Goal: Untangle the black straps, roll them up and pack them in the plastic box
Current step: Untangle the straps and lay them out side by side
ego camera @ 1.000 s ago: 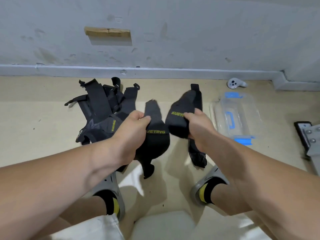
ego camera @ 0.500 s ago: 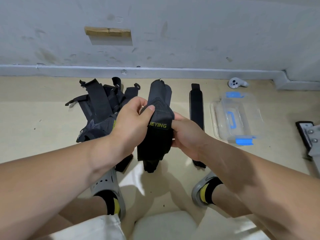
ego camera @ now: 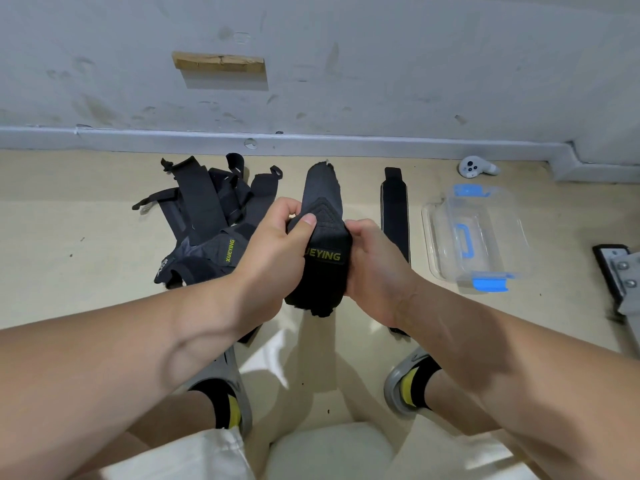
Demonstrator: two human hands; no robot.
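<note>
Nearest, at the bottom edge, a white seat [ego camera: 329, 448] shows between the person's knees. Just beyond it two feet in grey clogs, the left one [ego camera: 230, 375] and the right one [ego camera: 398, 375], stand on the beige floor [ego camera: 69, 220] in black socks with yellow patches. Above the feet the forearms reach in and meet at a folded black strap [ego camera: 323, 271] with yellow lettering, held upright in mid-air. The left hand [ego camera: 277, 251] grips its left side, fingers curled behind and the thumb pressed across the front. The right hand [ego camera: 374, 268] clasps its right edge, fingers wrapped round the back and mostly hidden. The strap's frayed upper end stands above both hands; its lower end hangs below them. Farther left on the floor lies a tangled pile of black straps [ego camera: 207, 223]. Right of the hands a single strap [ego camera: 394, 216] lies flat and straight, partly hidden by the right wrist. Right again sits the clear plastic box [ego camera: 436, 237] with blue handle and clips. A metal bracket [ego camera: 620, 271] shows at the right edge. Farther off a white controller [ego camera: 476, 167] lies near the grey baseboard [ego camera: 346, 143], and a wooden strip [ego camera: 219, 62] is on the wall above.
</note>
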